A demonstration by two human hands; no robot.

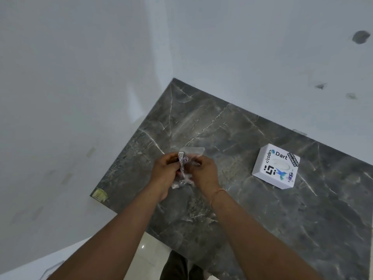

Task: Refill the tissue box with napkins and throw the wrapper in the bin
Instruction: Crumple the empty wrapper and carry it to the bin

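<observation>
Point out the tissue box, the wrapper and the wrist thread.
tissue box [276,166]: head view, on its stickered white top.
wrapper [191,152]: head view, on the clear plastic sticking up above both hands.
wrist thread [217,194]: head view, on the orange strand across the right wrist.

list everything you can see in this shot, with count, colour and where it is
tissue box: one, white with stickers, on the counter to the right of the hands, apart from them
wrapper: one, clear plastic with printed label, crumpled between both hands above the counter
counter: one, dark grey marble with pale veins, set into the wall corner
tape patch: one, yellowish, on the counter's near left corner
walls: two, white, scuffed with dark marks at upper right
wrist thread: one, orange, on the right wrist
left hand: one, gripping the wrapper
right hand: one, gripping the wrapper
</observation>
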